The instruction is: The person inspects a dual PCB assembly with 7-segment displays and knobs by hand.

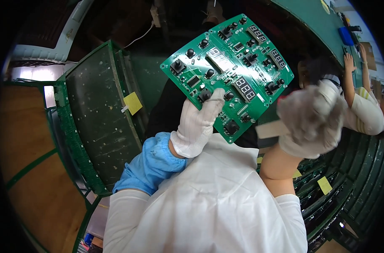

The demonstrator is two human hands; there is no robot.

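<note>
My left hand (198,124), in a white glove below a blue sleeve cover, grips a green circuit board (230,78) by its near left edge, thumb on top. The board is tilted in front of me. It carries several digit displays (244,89), black knobs or buttons (178,66) and small chips. To the right of the board, my right hand (314,120) is closed and blurred by motion, in a soiled white glove. A flat beige handle (272,130) sticks out of its left side; the rest of that tool is hidden or smeared.
On the left stands a dark green metal bench or trough (101,105) with a yellow note (133,103) at its edge. Dark slotted racks (326,206) lie at lower right. At upper right, another person's hand (349,63) rests by a green table (297,21) with a blue object (346,36).
</note>
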